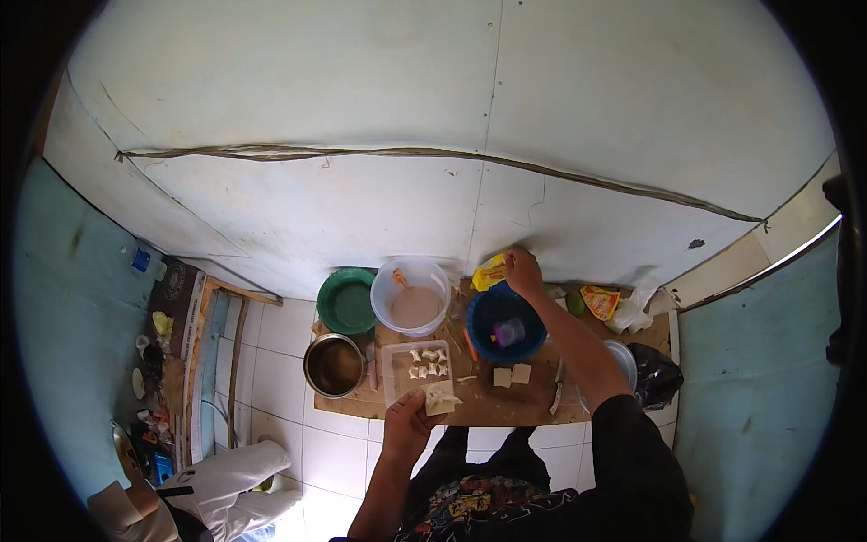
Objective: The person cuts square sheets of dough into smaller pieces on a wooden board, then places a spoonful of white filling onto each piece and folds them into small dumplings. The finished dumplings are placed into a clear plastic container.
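Observation:
My left hand [410, 413] grips a square dough wrapper [440, 406] by its left side at the table's front edge. A pale, shredded-looking filling lies across that wrapper. Beyond the blue basin [482, 315], my right hand [523, 272] is closed at the right edge of a yellow plastic packet [489, 274]; its fingertips are partly hidden. Below my left arm's reach, a clear rectangular tray [396, 369] carries two rows of small folded pale pieces [427, 354]. Two flat wrappers [511, 375] lie side by side on the brown tabletop [488, 406].
A green basin [347, 298], a translucent bucket [410, 298] and a metal pot [334, 366] stand at left. Knives [371, 369] lie about the table. A black plastic bag [656, 376], a white bag [633, 306] and another yellow packet [599, 302] sit at right. The wall [393, 217] borders the back.

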Tool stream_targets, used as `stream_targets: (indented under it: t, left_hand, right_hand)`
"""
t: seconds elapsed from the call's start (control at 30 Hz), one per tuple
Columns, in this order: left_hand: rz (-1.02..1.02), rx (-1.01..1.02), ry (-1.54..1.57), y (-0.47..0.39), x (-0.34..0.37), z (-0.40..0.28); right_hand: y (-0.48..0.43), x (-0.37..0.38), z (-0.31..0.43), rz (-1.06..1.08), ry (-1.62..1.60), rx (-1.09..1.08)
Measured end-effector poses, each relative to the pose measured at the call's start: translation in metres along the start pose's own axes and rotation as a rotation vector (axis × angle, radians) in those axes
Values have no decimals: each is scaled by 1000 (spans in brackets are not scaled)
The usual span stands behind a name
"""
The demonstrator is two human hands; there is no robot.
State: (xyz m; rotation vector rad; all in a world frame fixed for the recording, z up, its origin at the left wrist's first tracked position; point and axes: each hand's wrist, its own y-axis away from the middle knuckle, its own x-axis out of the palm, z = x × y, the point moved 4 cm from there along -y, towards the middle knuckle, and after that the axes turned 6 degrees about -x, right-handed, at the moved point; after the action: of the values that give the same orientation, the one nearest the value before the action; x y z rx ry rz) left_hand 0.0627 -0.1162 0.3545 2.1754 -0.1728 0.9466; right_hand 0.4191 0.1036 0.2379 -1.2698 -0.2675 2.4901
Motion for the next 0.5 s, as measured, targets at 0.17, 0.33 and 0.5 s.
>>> stream_targets:
  t: [0.17, 0.33, 0.5]
  left_hand:
    - [25, -27, 1, -14, 12, -7]
    - [98, -69, -22, -22, 25, -4]
    - [153, -113, -77, -18, 35, 0]
  right_hand:
    - [-3, -37, 30, -69, -262, -15]
    - [1, -83, 76, -99, -404, -46]
    - [25, -129, 130, -169, -439, -207]
